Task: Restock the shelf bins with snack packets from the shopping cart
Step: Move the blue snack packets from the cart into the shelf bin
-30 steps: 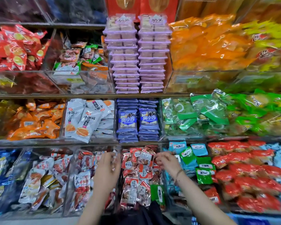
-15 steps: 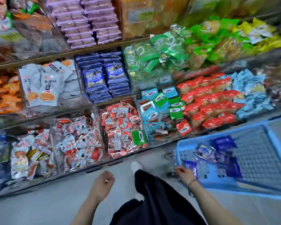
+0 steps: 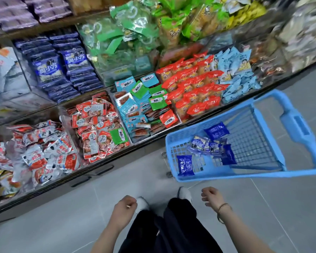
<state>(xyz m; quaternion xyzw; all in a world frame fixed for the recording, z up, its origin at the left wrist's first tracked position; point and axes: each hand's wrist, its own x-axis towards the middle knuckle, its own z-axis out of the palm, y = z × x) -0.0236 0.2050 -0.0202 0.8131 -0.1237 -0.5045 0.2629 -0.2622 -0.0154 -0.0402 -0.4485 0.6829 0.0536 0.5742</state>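
A light blue shopping cart point(image 3: 299, 128) stands on the floor to my right, in front of the shelf. Several dark blue snack packets point(image 3: 211, 145) lie in its basket. One more blue packet point(image 3: 185, 165) leans at the cart's near left corner. On the middle shelf, a clear bin holds matching dark blue packets point(image 3: 62, 68) in stacks. My left hand point(image 3: 125, 209) hangs low over the floor, fingers loosely curled, holding nothing. My right hand point(image 3: 211, 197) is just short of the cart's near edge, also loosely curled and empty.
The bottom shelf row has clear bins of red-and-white packets point(image 3: 97, 125), teal and green packets point(image 3: 139, 103), red packets point(image 3: 193, 86) and pale blue packets point(image 3: 235, 73). Green bags point(image 3: 128, 31) fill the shelf above. Grey tiled floor point(image 3: 80, 207) lies between me and the shelf. My legs and white shoes are below.
Both hands have drawn back from the bottom bin to hang low and empty. The view has swung right and down, bringing the cart fully into sight.
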